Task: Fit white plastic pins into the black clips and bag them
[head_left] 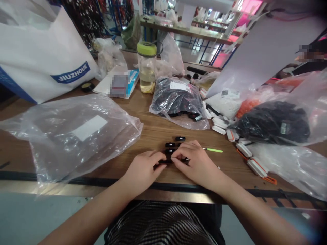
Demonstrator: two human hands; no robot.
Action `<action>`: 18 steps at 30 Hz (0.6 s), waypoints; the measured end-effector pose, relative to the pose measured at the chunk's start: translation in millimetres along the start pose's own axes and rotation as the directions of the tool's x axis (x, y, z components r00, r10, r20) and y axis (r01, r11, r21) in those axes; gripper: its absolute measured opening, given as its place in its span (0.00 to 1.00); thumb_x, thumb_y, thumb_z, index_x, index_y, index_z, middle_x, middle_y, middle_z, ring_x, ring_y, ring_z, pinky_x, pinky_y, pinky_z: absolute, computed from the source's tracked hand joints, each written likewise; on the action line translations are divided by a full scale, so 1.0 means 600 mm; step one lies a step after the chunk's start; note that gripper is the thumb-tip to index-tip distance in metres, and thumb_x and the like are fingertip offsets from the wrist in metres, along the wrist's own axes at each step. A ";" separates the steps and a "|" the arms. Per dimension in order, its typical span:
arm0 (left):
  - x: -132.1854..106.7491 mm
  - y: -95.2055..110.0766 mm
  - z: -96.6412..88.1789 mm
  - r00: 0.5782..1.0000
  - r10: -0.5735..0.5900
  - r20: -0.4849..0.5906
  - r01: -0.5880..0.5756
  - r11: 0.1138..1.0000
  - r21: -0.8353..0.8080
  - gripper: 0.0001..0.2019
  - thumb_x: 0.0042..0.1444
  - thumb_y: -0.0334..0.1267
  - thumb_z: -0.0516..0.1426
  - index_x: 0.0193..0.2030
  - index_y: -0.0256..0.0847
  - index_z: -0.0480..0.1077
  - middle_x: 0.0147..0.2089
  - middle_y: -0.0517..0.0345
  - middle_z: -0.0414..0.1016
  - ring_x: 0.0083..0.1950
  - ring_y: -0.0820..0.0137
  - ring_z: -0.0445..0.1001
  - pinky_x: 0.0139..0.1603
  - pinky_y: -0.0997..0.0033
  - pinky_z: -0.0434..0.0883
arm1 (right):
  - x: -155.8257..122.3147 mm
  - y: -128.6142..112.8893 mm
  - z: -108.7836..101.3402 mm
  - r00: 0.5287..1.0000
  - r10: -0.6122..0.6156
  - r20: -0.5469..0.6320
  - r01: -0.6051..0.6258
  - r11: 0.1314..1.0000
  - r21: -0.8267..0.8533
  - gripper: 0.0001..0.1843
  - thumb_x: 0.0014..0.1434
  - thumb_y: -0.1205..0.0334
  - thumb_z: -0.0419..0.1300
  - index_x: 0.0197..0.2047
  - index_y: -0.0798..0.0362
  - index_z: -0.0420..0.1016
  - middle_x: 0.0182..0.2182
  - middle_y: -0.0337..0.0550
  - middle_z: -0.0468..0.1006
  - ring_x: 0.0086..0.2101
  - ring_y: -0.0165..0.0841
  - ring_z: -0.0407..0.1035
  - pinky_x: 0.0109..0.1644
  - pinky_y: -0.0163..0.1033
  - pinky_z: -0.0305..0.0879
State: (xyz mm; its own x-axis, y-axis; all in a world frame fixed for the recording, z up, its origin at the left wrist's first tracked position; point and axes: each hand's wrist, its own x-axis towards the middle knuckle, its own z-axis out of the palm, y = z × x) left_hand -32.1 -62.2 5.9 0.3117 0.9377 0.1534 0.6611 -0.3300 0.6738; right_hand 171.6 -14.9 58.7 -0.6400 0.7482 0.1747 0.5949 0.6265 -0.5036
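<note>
Near the front edge of the wooden table, my left hand [146,166] pinches the left end of a small black plastic piece [166,161] between thumb and fingers. My right hand [192,161] is closed at the right end of the same piece, its fingertips almost meeting the left ones. The fingers cover much of it. Just beyond lie more small black pieces with white marks, one black piece [170,145] close to my fingers and another black piece [180,138] farther off. To the right of my right hand rests a thin tool with a yellow-green handle [214,150].
A clear plastic bag [63,136] with a white label covers the left side. Behind stand a green-lidded bottle [146,68] and a bag of black parts [176,98]. White and orange pieces [258,166] and a bag of dark parts [278,122] lie right. A large white bag [46,44] stands back left.
</note>
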 end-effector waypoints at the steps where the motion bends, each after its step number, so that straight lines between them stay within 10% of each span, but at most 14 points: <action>1: 0.000 0.002 -0.001 1.000 0.028 0.010 -0.028 1.000 0.001 0.11 0.61 0.31 0.59 0.50 0.44 0.72 0.42 0.58 0.76 0.42 0.66 0.75 0.45 0.62 0.74 | -0.001 0.002 -0.003 1.000 0.017 -0.022 -0.017 1.000 0.004 0.07 0.61 0.67 0.60 0.31 0.52 0.77 0.26 0.37 0.76 0.32 0.31 0.69 0.45 0.43 0.57; 8: 0.003 0.017 -0.002 0.978 0.159 0.135 -0.171 0.982 0.084 0.10 0.63 0.31 0.54 0.49 0.41 0.72 0.45 0.53 0.72 0.46 0.62 0.72 0.46 0.58 0.74 | -0.027 0.014 -0.031 0.985 0.103 -0.136 -0.098 0.994 0.038 0.07 0.62 0.64 0.60 0.31 0.50 0.76 0.26 0.35 0.78 0.31 0.32 0.71 0.46 0.43 0.58; 18: 0.004 0.015 -0.012 0.988 0.144 0.046 -0.126 0.953 -0.275 0.07 0.61 0.29 0.59 0.43 0.44 0.75 0.47 0.56 0.73 0.48 0.67 0.73 0.51 0.62 0.72 | -0.050 0.015 -0.035 0.979 0.134 -0.156 -0.128 0.990 0.051 0.08 0.62 0.63 0.58 0.31 0.49 0.75 0.28 0.37 0.79 0.32 0.33 0.71 0.46 0.43 0.59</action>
State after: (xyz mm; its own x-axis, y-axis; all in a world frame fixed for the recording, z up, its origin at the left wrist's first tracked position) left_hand -30.2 -62.2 17.8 0.4346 0.8744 0.2158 0.4029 -0.4030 0.8217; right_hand 206.3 -27.1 66.4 -0.4705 0.8504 0.2355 0.6463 0.5138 -0.5642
